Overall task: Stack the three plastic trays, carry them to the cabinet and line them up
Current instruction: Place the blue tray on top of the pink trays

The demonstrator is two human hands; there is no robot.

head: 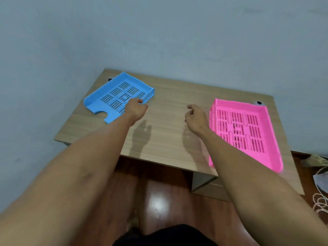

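Note:
A blue slotted plastic tray (113, 94) lies at an angle on the back left of the wooden table (166, 139). My left hand (135, 108) is closed over the tray's right-hand rim, near its front corner. A pink slotted tray (252, 128) lies on the right side of the table, reaching to the front edge. My right hand (195, 118) hovers just left of the pink tray with its fingers loosely curled and nothing in them. It is close to the tray's left wall but apart from it. No third tray is in view.
The table stands against a grey-blue wall. A small dark object (259, 102) sits behind the pink tray. On the reddish wooden floor at the right lie white cords (319, 203) and a bag (321, 180).

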